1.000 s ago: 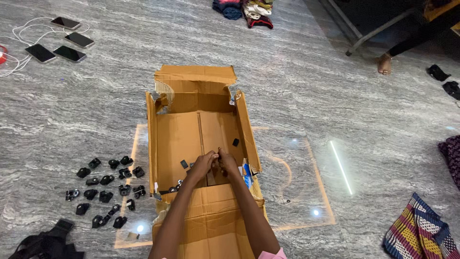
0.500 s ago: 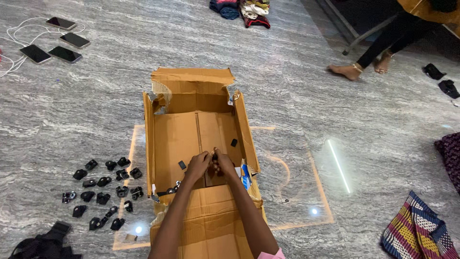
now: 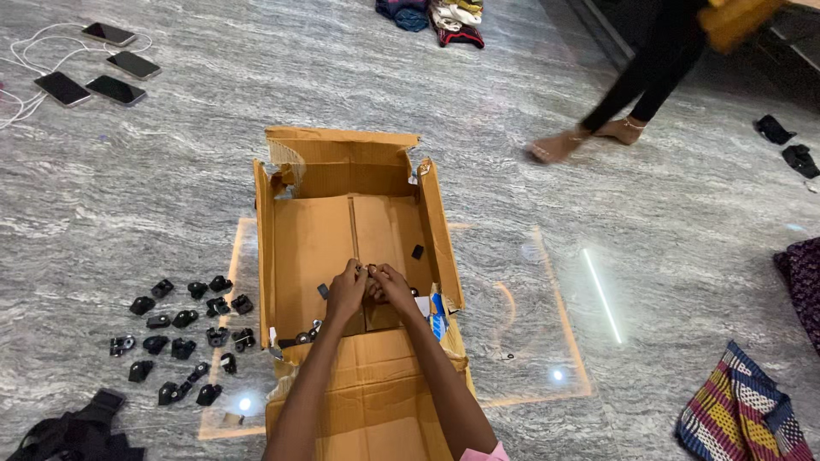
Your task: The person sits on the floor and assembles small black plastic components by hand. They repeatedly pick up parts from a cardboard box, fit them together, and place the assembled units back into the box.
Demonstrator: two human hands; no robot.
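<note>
Both our hands meet at the frame's centre over the flattened cardboard box [image 3: 325,248], left hand [image 3: 346,292] and right hand [image 3: 395,288] pinching one small dark part [image 3: 371,271] between closed fingertips, equally near.

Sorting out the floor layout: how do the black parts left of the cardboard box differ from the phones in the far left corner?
The black parts are small, chunky, irregular pieces, many in a loose cluster beside the cardboard box. The phones are flat rectangles, only four, lying farther off, with white cables beside them. The parts show no cables. Both groups are dark and rest directly on the grey floor.
</note>
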